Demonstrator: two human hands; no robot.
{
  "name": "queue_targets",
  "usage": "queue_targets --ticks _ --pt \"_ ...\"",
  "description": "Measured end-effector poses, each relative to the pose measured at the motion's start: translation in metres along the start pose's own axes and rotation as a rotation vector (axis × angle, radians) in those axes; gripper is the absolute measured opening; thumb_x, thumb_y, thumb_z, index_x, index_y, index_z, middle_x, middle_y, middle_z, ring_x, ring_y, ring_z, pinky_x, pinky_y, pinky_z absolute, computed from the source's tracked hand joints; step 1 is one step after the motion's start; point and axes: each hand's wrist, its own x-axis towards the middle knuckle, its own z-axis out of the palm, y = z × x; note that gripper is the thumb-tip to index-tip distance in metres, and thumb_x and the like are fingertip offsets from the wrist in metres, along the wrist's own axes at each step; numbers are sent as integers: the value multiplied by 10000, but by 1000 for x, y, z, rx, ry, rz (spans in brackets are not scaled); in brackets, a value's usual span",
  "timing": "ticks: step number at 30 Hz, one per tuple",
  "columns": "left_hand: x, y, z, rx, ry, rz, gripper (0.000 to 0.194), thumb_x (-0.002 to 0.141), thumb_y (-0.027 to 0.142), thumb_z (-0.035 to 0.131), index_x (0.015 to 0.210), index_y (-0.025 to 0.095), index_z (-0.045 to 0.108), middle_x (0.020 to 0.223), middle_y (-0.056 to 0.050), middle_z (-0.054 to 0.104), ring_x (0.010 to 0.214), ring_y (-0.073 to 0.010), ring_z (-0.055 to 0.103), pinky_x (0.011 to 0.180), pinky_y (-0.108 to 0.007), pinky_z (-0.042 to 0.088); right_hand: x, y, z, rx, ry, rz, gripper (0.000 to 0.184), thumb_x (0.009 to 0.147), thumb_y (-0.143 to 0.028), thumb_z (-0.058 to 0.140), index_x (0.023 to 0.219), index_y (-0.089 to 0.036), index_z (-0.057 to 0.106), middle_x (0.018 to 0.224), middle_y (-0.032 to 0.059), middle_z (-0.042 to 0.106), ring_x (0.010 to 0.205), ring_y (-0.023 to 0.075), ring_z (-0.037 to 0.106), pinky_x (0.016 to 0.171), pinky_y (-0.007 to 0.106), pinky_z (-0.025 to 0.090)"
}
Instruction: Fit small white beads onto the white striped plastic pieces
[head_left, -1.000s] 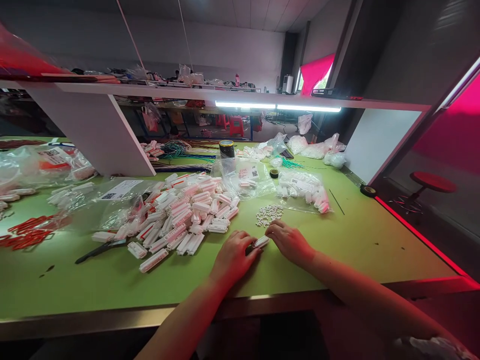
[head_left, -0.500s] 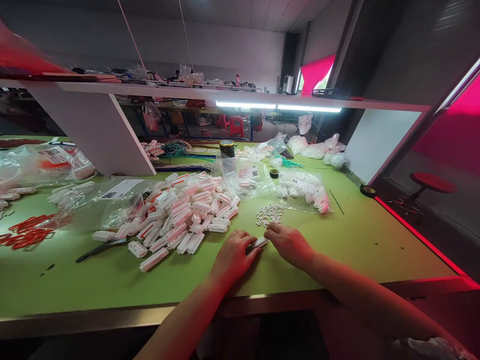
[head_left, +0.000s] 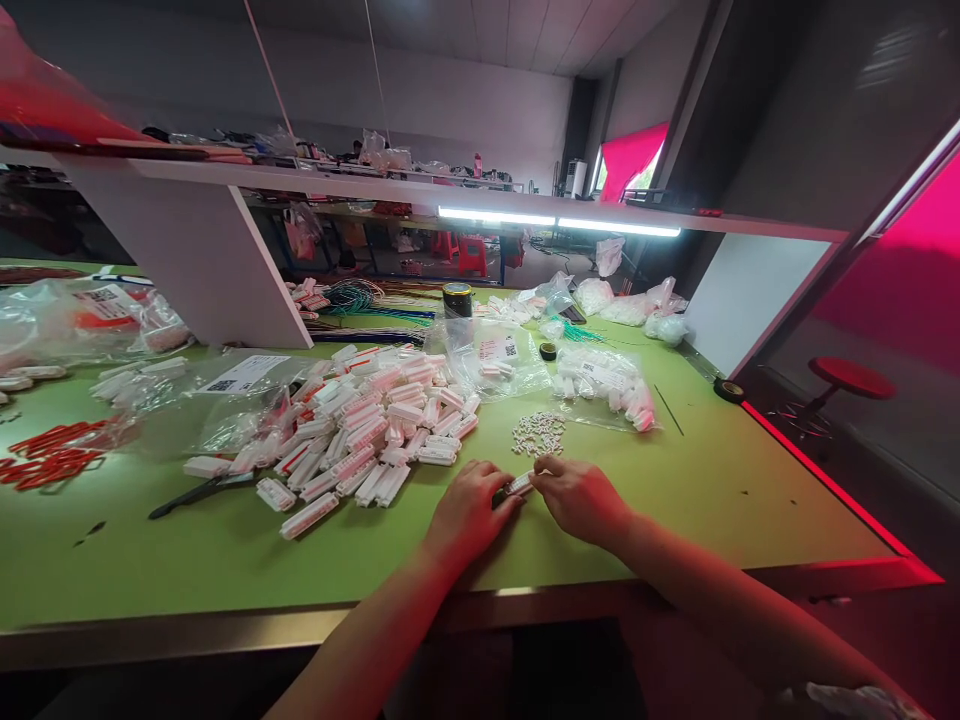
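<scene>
My left hand (head_left: 469,510) and my right hand (head_left: 577,497) rest close together on the green table (head_left: 675,470) near its front edge. Both are closed on one small white plastic connector (head_left: 519,484) held between them, the left gripping its near end and the right pinching its far end. Just beyond my fingers lies a little heap of tiny white pieces (head_left: 538,432). To the left sits a big pile of white and pink connectors (head_left: 367,425).
Clear plastic bags of parts (head_left: 604,385) lie behind the hands and at the far left. A black tool (head_left: 199,493) and red clips (head_left: 52,455) lie left. A tape roll (head_left: 456,298) stands at the back; a white shelf (head_left: 480,195) spans overhead.
My right hand has drawn slightly left and closer to the connector, its fingers pinching tighter. The left hand stays put.
</scene>
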Motion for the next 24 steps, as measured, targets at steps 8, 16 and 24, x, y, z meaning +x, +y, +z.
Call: queue_targets --ticks 8,16,24 --pt "1 3 1 40 -10 -11 141 892 299 700 979 208 761 951 -66 691 955 -247 617 861 -355 478 4 47 2 246 181 197 135 959 -187 599 936 -209 730 965 55 739 866 188 695 790 303 539" --pt "1 3 -1 49 -9 4 106 898 282 676 937 219 751 929 -61 688 938 -242 613 849 -352 474 8 32 5 -10 -29 108 155 1006 -189 558 946 -215 699 987 34 688 821 141 657 721 226 456" --pt "1 2 1 36 5 -8 113 890 291 690 955 228 757 936 -59 689 941 -244 619 842 -348 474 10 29 8 166 96 143 145 1010 -168 501 945 -205 625 946 43 682 818 160 638 744 253 473"
